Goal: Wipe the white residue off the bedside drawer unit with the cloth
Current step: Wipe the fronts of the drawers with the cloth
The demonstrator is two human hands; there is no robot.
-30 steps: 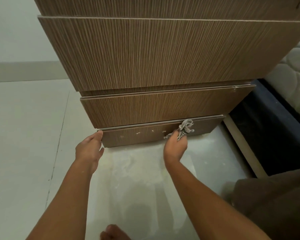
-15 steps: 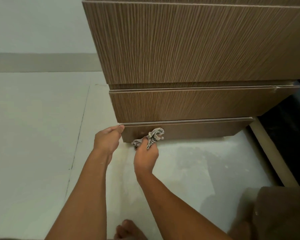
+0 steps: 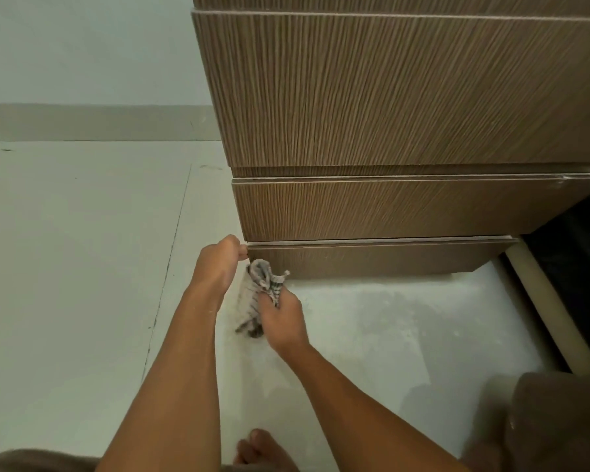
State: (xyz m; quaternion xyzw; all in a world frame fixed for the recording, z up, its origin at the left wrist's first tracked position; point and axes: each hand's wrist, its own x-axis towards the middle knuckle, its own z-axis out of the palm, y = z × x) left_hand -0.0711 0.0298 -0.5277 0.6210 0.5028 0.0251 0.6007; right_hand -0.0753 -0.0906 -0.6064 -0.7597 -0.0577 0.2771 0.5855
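1. My left hand (image 3: 218,264) is at the left end of the lowest brown wood-grain panel (image 3: 372,260) of the tall brown wood-grain bedside drawer unit (image 3: 389,97). Its fingers are curled round that end edge and hold it.
2. My right hand (image 3: 281,321) is just right of and below my left, with the fingers closed tight round a bunched grey-and-white striped cloth (image 3: 261,287).
3. The cloth sticks out above my right fingers, and its top end touches the panel's left corner, just under my left fingertips. Its other end hangs below my right thumb side, close to the pale floor (image 3: 82,267).
4. A patch of white powdery residue (image 3: 389,318) is spread over the floor to the right of my right hand, along the foot of the unit.
5. I cannot tell from here whether any marks are on the panel face beside my fingers.
6. My bare foot (image 3: 256,447) shows between my forearms, well below both hands.
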